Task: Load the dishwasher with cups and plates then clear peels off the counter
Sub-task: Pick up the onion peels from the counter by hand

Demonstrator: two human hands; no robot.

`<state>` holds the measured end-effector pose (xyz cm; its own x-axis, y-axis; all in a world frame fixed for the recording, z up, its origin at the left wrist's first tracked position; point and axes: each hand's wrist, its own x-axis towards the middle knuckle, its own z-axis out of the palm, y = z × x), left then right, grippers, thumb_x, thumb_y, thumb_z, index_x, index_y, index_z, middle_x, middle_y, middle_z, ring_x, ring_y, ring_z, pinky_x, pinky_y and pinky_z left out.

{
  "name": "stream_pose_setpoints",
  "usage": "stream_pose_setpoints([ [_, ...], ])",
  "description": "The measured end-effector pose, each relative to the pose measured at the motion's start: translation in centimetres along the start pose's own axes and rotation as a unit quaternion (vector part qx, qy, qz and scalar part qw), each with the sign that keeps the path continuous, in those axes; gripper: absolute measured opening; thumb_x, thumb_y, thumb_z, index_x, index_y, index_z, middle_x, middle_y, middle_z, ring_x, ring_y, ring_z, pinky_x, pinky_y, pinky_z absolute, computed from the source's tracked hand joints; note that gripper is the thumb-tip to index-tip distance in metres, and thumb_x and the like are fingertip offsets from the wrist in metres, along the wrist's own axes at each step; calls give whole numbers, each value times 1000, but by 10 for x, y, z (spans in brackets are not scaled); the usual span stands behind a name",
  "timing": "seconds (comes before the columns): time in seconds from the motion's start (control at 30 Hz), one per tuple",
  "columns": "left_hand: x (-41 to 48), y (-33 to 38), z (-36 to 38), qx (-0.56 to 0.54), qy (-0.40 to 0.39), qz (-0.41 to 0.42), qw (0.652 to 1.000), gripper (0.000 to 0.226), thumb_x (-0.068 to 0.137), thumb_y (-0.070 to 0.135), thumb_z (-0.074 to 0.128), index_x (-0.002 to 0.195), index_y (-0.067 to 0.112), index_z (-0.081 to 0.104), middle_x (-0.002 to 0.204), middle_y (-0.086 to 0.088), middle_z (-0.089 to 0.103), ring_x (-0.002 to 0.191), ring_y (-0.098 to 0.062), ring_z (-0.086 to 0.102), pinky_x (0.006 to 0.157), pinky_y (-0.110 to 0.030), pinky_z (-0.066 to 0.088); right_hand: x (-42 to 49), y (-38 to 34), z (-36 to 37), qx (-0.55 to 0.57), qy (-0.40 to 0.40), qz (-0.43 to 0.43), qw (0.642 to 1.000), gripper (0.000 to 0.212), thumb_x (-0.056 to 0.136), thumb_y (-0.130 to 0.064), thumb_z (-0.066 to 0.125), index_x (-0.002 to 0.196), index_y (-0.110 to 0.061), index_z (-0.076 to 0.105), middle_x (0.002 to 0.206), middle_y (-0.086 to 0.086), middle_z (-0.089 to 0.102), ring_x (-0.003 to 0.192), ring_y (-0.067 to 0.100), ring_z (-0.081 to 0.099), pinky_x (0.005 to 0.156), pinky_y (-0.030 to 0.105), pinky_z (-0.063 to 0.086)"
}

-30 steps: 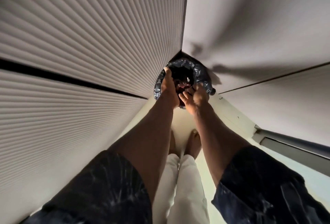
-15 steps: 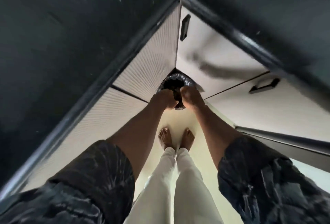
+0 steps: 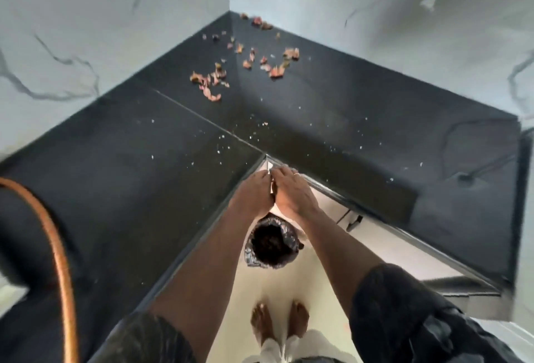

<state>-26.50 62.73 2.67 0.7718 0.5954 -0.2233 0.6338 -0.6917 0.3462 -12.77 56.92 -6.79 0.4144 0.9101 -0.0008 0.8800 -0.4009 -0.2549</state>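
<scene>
The peel-clearing part of the job is what's in hand; no dishwasher, cup or plate shows from here. The peels (image 3: 276, 72) lie scattered in the far back corner of the black counter (image 3: 138, 177), close to where the two marbled walls (image 3: 346, 30) meet. They are well apart from both hands.

The left hand (image 3: 254, 193) and right hand (image 3: 293, 193) sit side by side, nearly touching, at the counter's inner corner edge. They are directly above a bin lined with a black bag (image 3: 271, 244) on the floor. The right grip looks loose, fingers fairly straight and nothing visible in it. The left's fingers tuck out of sight, so I cannot tell whether it holds anything.

Next, I'd judge, comes a long reach across the full depth of the corner to gather or sweep the peels forward to the edge over the bin (they are many small scraps, so several passes seem likely).

Nothing solid blocks that path. Pale crumbs (image 3: 264, 123) speckle the counter between hands and peels. An orange hose (image 3: 59, 247) curves along the left side, and a cupboard handle (image 3: 354, 222) shows below the right run.
</scene>
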Motion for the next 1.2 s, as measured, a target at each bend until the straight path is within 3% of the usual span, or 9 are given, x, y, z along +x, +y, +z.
stream_pose_setpoints([
  [0.1, 3, -2, -39, 16, 37, 26, 999, 48, 99, 23, 50, 144, 8, 44, 152, -7, 43, 144, -20, 33, 120, -31, 22, 4, -30, -79, 22, 10, -7, 1000, 40, 100, -29, 47, 140, -25, 47, 135, -4, 50, 123, 21, 51, 98, 40, 49],
  [0.2, 7, -10, -78, 24, 62, 8, 998, 54, 98, 31, 51, 147, 10, 42, 158, -8, 35, 149, -21, 25, 122, -37, 22, 4, -52, -136, 25, 28, -20, 999, 44, 103, -26, 49, 145, -15, 47, 142, 5, 50, 128, 27, 48, 105, 44, 44],
  [0.4, 12, -21, -135, 33, 92, -20, 995, 71, 95, 42, 59, 154, 15, 30, 164, -5, 21, 152, -22, 17, 124, -41, 17, 31, -60, -186, 20, 58, -14, 998, 50, 105, -33, 49, 151, -16, 41, 151, 8, 46, 137, 29, 46, 112, 45, 42],
  [0.8, 61, -23, -174, 42, 101, -20, 994, 74, 97, 43, 57, 157, 16, 22, 166, -4, 13, 153, -22, 11, 123, -43, 15, 93, -47, -205, 36, 68, -17, 997, 55, 106, -33, 46, 156, -16, 32, 162, 10, 32, 149, 30, 31, 117, 47, 36],
  [1.07, 138, -18, -187, 57, 102, -36, 992, 76, 98, 46, 54, 158, 16, 18, 167, -4, 9, 154, -22, 5, 124, -41, 11, 176, -18, -202, 58, 67, -27, 996, 51, 105, -32, 48, 153, -18, 37, 156, 7, 40, 143, 30, 40, 111, 46, 42],
  [1.2, 176, -14, -194, 52, 96, -55, 993, 77, 97, 47, 54, 158, 17, 17, 167, -4, 8, 154, -22, 5, 124, -42, 10, 218, 2, -207, 71, 49, -32, 996, 52, 106, -31, 46, 155, -20, 33, 161, 9, 33, 147, 31, 34, 115, 47, 39],
])
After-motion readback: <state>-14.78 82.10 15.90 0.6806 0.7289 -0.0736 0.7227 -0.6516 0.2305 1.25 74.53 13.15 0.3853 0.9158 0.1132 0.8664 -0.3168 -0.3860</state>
